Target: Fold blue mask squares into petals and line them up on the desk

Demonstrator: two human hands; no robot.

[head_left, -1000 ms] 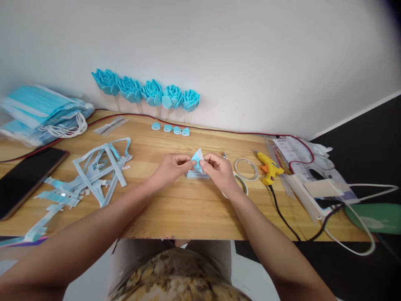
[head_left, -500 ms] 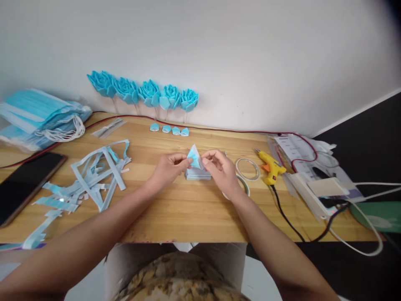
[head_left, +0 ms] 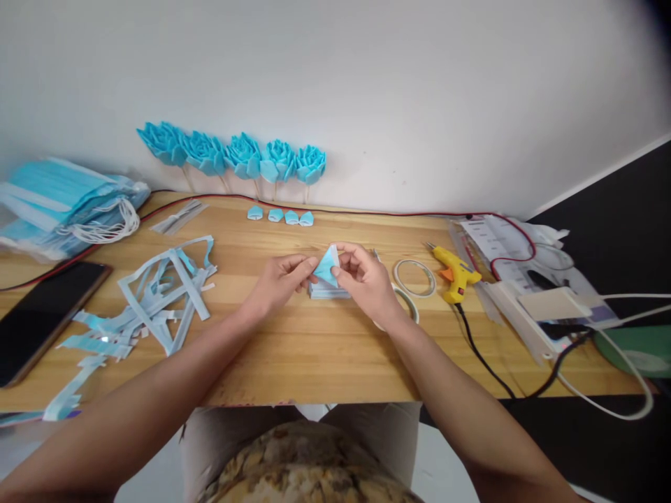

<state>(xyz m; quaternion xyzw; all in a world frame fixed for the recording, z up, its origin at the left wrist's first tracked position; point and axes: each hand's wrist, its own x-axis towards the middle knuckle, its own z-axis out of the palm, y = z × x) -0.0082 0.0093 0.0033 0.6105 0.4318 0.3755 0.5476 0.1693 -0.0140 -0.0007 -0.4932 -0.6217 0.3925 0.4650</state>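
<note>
Both hands meet over the desk at a small folded blue-and-white piece [head_left: 326, 268], and the newest change is in the right hand [head_left: 367, 283]. Half a second ago its fingertips sat by the piece's edge with the white side showing broadly; now they have a narrow pinch, thumb laid on the near face at the right corner. The left hand [head_left: 283, 283], thumb lying over the face a second ago, is drawn back to the left corner, its fingertips close together; whether they pinch the piece or only rest against it, I cannot tell. More blue shows now, with white along the upper right, so I judge the piece is being turned or refolded and its shaping is unfinished.

Just under the grip lies a layered stack [head_left: 329, 293]. Right of it, partly behind the right wrist, is a tape roll [head_left: 415, 307]; farther right, a yellow glue gun [head_left: 457, 274]. Well to the left sprawl cut strips [head_left: 142, 312]. Beyond the grip sit four small folded pieces [head_left: 275, 215], then five blue flowers [head_left: 244, 155] on sticks against the wall.
</note>
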